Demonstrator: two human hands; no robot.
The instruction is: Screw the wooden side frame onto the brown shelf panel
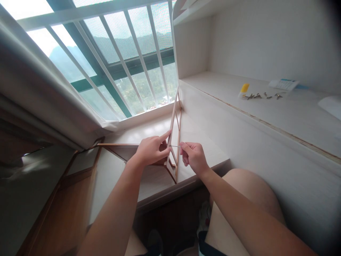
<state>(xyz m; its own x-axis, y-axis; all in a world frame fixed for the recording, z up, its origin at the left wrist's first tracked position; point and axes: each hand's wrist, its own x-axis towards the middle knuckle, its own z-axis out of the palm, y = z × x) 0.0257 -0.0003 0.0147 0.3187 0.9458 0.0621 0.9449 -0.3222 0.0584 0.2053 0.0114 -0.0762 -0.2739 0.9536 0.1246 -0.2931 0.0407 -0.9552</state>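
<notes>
A brown wooden frame (179, 131) with slim bars stands on the white ledge in front of me, and more of it reaches left behind my arm. My left hand (153, 149) grips its upright bar, with the index finger stretched along the wood. From the right, my right hand (192, 154) pinches a thin metal hex key (175, 145) between thumb and fingers. The key's shaft points left to the bar, close to my left fingertips. Its far tip is too small to make out against the wood.
Several screws (258, 96) lie on the white shelf (213, 83) at right, beside a yellow-capped container (243, 90) and a plastic packet (283, 84). A barred window (133, 53) is ahead, a curtain (48, 71) at left. My knee (250, 188) is near the ledge's edge.
</notes>
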